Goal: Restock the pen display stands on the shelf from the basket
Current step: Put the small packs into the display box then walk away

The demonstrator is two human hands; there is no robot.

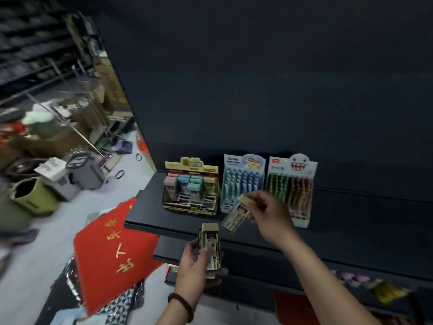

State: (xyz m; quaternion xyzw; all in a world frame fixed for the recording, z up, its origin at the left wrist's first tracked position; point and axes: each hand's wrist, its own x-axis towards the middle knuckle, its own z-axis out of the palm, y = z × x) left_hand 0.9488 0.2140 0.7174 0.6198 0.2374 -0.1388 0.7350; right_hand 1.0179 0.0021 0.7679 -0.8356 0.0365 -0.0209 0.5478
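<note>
Lower centre, the left hand (196, 266) is gripping a small stack of cream, black-labelled rectangular packs (210, 242), while the right hand (269, 214) is pinching one more cream pack (235, 215) just above it. Behind them, mid-frame, the yellow cardboard display stand (191, 191), blue pen display stand (241, 181) and white pen display stand (290, 184) are sitting side by side on the dark shelf (145, 207).
</note>
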